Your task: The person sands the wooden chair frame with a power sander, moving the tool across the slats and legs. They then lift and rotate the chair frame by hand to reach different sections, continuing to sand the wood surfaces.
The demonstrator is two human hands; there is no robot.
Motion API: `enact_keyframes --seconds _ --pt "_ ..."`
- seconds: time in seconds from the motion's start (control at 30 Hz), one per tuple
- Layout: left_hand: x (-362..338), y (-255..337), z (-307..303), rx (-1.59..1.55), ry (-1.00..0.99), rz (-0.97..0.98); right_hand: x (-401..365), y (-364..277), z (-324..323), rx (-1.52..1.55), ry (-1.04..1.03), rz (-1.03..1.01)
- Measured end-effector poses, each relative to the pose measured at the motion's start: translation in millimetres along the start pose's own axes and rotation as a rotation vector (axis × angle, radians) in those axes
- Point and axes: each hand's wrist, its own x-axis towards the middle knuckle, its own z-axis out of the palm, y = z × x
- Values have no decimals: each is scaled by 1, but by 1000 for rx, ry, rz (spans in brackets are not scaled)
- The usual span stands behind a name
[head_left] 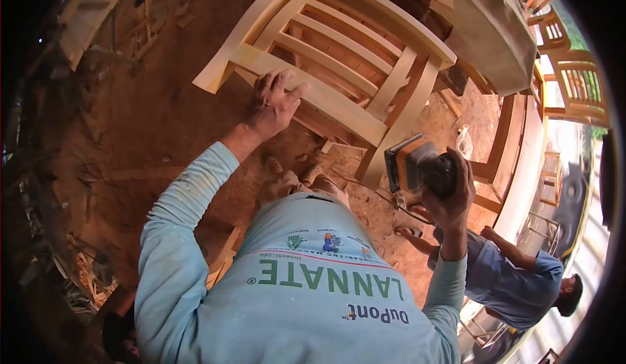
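Observation:
A pale wooden slatted frame (313,93), which looks like a chair back or similar furniture part, stands tilted in front of me. My left hand (277,100) lies over its near rail, fingers curled around the edge by the left end. In my right hand (453,191) is an orange and black power sander (417,166), gripped by its rounded black body. The sander's flat pad faces left, beside the lower end of the frame's right post and seemingly just apart from it. Part of my right fingers is hidden behind the sander.
Another person (515,273) in a blue shirt is at the right. A tan cover (492,31) drapes over something at the upper right, near wooden chairs (577,80). A long wooden piece (521,162) stands at the right. A cord and shavings lie on the dirt floor (130,122).

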Motion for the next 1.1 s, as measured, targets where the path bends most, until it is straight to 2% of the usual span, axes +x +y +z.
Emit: enact_keyframes --seconds 0.23,0.73,1.1 --pt "1 4 4 57 -30 -48 -10 15 -1 55 -12 44" --pt "23 14 -16 92 -313 -134 -26 44 2 122 -24 68" --pt "29 12 -17 3 -249 -147 -33 58 5 140 -9 74"
